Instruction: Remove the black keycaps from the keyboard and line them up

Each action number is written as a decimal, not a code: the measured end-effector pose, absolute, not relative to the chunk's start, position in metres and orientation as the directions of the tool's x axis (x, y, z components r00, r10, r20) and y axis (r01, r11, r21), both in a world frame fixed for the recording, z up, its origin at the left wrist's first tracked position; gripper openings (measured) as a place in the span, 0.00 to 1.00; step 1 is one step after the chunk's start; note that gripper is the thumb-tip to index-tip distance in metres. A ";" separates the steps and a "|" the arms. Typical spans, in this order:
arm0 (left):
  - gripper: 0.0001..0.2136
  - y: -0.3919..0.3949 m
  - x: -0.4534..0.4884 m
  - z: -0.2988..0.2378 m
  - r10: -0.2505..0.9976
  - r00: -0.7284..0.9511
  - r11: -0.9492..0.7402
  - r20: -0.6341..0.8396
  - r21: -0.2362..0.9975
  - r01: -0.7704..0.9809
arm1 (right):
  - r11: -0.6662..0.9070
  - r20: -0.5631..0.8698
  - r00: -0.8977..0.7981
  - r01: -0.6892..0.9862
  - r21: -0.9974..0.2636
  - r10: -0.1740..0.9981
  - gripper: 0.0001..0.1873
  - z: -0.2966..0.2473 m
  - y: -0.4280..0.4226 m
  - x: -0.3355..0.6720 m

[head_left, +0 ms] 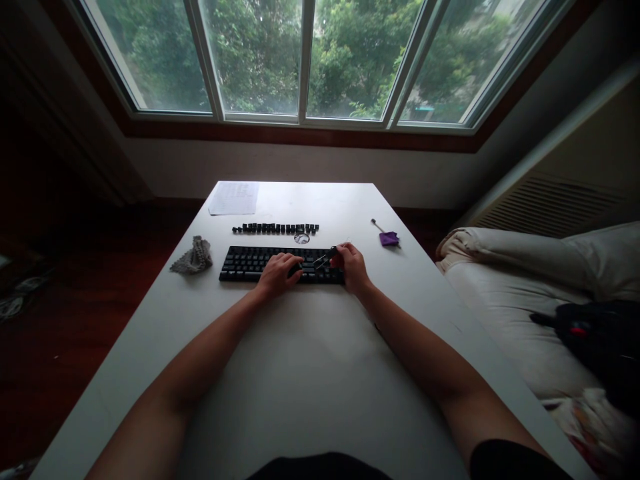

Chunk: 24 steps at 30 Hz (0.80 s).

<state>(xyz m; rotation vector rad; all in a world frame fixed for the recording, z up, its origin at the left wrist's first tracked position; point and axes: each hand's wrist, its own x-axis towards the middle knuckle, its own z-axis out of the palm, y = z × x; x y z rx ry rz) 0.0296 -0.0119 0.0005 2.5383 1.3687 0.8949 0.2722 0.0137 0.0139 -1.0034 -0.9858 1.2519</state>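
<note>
A black keyboard (247, 264) lies across the middle of the white table (310, 373). My left hand (278, 273) rests on its right half, fingers curled over the keys and pinching a small black keycap. My right hand (351, 265) is closed on a thin wire keycap puller (326, 257) whose tip sits over the keyboard's right end. A row of removed black keycaps (275, 229) lines up just behind the keyboard, with a small round wire ring (301, 238) beside it.
A grey crumpled cloth (193, 257) lies left of the keyboard. A sheet of paper (233, 198) sits at the far left corner. A purple brush-like tool (387, 237) lies to the right. A sofa with a black bag (595, 340) borders the table's right side.
</note>
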 end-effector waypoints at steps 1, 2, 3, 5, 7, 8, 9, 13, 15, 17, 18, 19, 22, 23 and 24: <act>0.14 -0.012 0.029 0.000 0.797 0.412 -0.580 0.443 0.369 0.726 | 0.060 0.042 0.066 -0.299 -0.952 0.997 0.11 0.017 0.014 0.274; 0.15 -0.011 0.029 0.000 0.798 0.408 -0.577 0.444 0.365 0.731 | 0.063 0.048 0.054 -0.330 -0.942 0.997 0.11 0.020 0.015 0.274; 0.15 -0.011 0.028 0.000 0.798 0.405 -0.574 0.446 0.358 0.736 | 0.057 0.049 0.032 -0.359 -0.932 0.998 0.11 0.023 0.015 0.275; 0.15 -0.011 0.025 0.000 0.799 0.396 -0.565 0.452 0.341 0.752 | 0.023 0.037 -0.026 -0.407 -0.913 0.999 0.11 0.029 0.015 0.274; 0.15 -0.010 0.022 0.000 0.801 0.385 -0.553 0.458 0.322 0.768 | -0.015 0.019 -0.075 -0.436 -0.900 0.997 0.12 0.034 0.015 0.271; 0.16 -0.010 0.020 0.000 0.801 0.382 -0.550 0.461 0.313 0.774 | -0.028 0.012 -0.089 -0.436 -0.899 0.996 0.13 0.036 0.016 0.269; 0.16 -0.010 0.019 0.000 0.800 0.384 -0.549 0.461 0.305 0.778 | -0.033 0.009 -0.096 -0.426 -0.904 0.995 0.14 0.037 0.017 0.268; 0.17 -0.009 0.016 -0.001 0.794 0.403 -0.558 0.455 0.283 0.780 | -0.020 -0.001 -0.057 -0.327 -0.945 0.998 0.20 0.039 0.026 0.260; 0.17 -0.009 0.016 -0.001 0.793 0.411 -0.563 0.450 0.282 0.777 | -0.029 -0.023 -0.024 -0.302 -0.953 0.999 0.23 0.038 0.031 0.257; 0.17 -0.008 0.016 -0.001 0.790 0.421 -0.571 0.445 0.284 0.770 | -0.041 -0.033 -0.035 -0.261 -0.964 0.999 0.22 0.037 0.034 0.255; 0.16 -0.008 0.016 0.000 0.789 0.425 -0.574 0.444 0.286 0.767 | -0.033 -0.021 -0.061 -0.212 -0.977 0.998 0.21 0.036 0.034 0.254; 0.16 -0.008 0.016 0.000 0.788 0.427 -0.576 0.444 0.286 0.765 | 0.000 0.013 -0.093 -0.139 -0.990 0.996 0.20 0.036 0.033 0.252; 0.16 -0.007 0.016 0.000 0.788 0.428 -0.575 0.442 0.280 0.769 | 0.247 0.197 -0.238 0.207 -0.947 0.951 0.16 0.036 0.028 0.248; 0.16 -0.007 0.016 0.001 0.787 0.430 -0.575 0.442 0.275 0.770 | 0.340 0.244 -0.297 0.331 -0.881 0.923 0.14 0.036 0.025 0.246; 0.16 -0.007 0.016 0.001 0.785 0.434 -0.577 0.441 0.269 0.771 | 0.414 0.271 -0.353 0.439 -0.798 0.896 0.12 0.036 0.023 0.244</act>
